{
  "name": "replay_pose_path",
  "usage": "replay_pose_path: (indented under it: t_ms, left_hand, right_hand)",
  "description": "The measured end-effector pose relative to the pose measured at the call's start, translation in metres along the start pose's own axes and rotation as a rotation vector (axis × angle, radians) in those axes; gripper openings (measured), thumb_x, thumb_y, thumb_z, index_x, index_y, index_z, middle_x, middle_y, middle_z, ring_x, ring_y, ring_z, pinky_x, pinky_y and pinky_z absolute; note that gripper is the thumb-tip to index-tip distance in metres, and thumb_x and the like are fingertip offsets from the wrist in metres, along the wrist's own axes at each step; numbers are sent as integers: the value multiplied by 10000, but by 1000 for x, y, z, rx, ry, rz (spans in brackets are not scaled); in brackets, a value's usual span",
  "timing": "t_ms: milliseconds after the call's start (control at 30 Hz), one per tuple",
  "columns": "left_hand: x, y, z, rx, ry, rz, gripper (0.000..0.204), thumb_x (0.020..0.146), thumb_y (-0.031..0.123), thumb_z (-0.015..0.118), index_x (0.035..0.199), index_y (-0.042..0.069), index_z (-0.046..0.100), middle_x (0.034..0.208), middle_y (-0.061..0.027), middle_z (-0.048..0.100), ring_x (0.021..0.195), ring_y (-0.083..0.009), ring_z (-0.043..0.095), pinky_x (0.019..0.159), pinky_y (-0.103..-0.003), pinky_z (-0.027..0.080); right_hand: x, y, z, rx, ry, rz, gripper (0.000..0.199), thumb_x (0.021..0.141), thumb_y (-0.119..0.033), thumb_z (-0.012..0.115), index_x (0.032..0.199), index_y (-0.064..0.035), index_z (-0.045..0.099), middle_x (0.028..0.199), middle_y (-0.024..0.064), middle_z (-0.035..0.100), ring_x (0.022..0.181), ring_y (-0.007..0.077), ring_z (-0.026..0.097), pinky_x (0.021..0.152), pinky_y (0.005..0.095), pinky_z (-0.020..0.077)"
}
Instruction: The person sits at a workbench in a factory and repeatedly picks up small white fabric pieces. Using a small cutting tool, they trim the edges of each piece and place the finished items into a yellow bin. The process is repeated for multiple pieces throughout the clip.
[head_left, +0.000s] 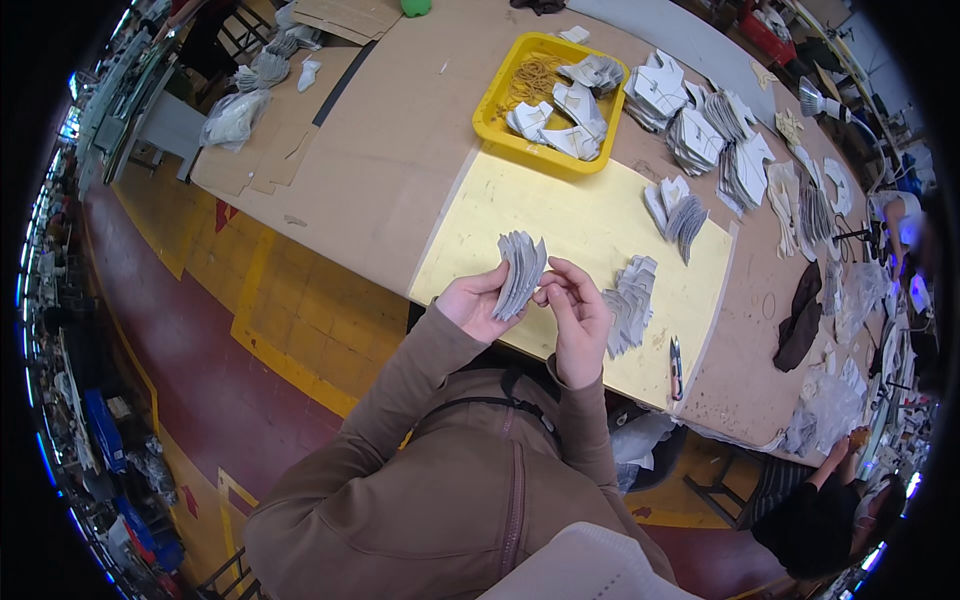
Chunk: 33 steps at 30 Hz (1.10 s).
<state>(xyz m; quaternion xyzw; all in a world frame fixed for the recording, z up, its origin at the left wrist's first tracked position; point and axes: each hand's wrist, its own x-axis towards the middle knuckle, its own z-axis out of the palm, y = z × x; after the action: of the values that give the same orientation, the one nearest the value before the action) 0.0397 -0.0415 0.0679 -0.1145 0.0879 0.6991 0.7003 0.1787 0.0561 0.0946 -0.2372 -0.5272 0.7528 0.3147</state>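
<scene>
My left hand (480,303) grips a stack of thin grey cut pieces (521,270), held upright and slightly fanned above the near edge of the yellow board. Close against the stack's right side, my right hand (575,315) has its thumb and fingers pinched together. Whatever lies between those fingertips is too small to make out. Just right of my right hand, another fanned pile of grey pieces (631,300) lies on the yellow board (490,215). Farther back on the board sits a bundle of white and grey pieces (680,215).
A yellow tray (490,120) holds tan rubber bands (537,78) and white cut pieces. More stacks of white pieces (695,140) lie right of it. Thread snips (676,368) rest near the front edge. A dark cloth (799,320) lies farther right, and another person (815,525) sits beyond.
</scene>
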Motion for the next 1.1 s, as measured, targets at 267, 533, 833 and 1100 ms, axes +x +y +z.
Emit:
replay_pose_path:
  t_ms: [267, 533, 833, 1100]
  left_hand:
    - [2, 2, -6, -56, -18, 41, 326, 1053, 255, 412, 1213, 0, 537, 1076, -150, 638, 926, -234, 616, 867, -351, 509]
    - [8, 14, -3, 1330, 223, 857, 206, 988, 103, 502, 1146, -3, 584, 1119, -127, 610, 1022, -234, 583, 918, -370, 466]
    - [23, 23, -28, 2238, 205, 954, 304, 854, 22, 567, 1157, 46, 585, 1086, -147, 609, 1056, -355, 555, 954, -431, 405]
    - [22, 24, -30, 2186, 247, 959, 354, 873, 55, 579, 1225, 18, 568, 1094, -166, 632, 1058, -351, 573, 962, -429, 409]
  right_hand:
    - [-4, 1, -1, -9, 30, 28, 316, 964, -6, 528, 1271, 68, 536, 1030, 103, 642, 893, 127, 588, 830, 256, 474]
    - [-21, -59, -44, -186, 192, -51, 290, 935, 31, 532, 1221, 56, 572, 1087, 122, 645, 962, 154, 612, 897, 279, 484]
    - [84, -128, -45, -811, -126, -416, 245, 939, -49, 574, 1166, 35, 618, 1011, 86, 662, 934, 142, 607, 856, 270, 471]
    - [252, -21, -14, -1188, -292, -431, 233, 871, -152, 630, 1073, -51, 685, 938, 165, 701, 905, 323, 667, 833, 406, 516]
